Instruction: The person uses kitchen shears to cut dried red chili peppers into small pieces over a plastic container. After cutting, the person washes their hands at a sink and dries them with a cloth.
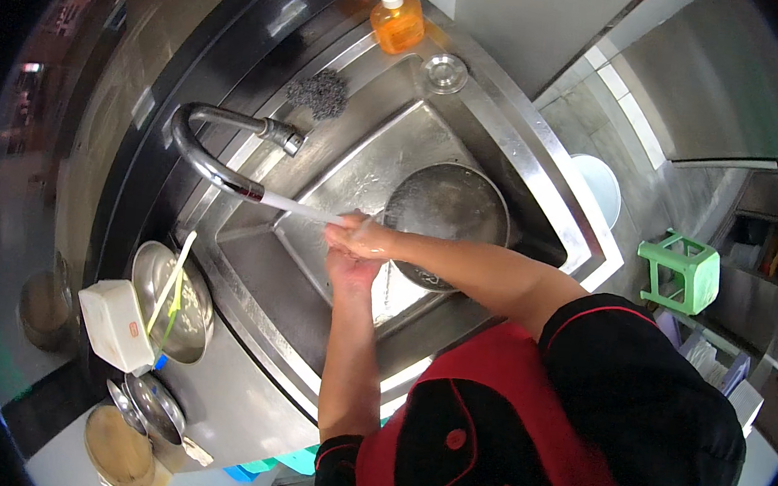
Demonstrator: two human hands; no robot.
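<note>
Water runs from a chrome gooseneck faucet in a white stream onto my hands over a stainless steel sink. My right hand lies across my left hand, and the two touch. Both look wet, and no object shows between them. Their overlapping fingers are partly hidden by each other and by the water. Beneath my right forearm, a round dark metal pan or basin rests in the sink, its near side partly covered by the arm.
On the sink's rim sit an orange pump bottle, a small clear dish and a steel wool scourer. Left are a metal bowl, a white plastic container and a wooden board. A green stool stands right.
</note>
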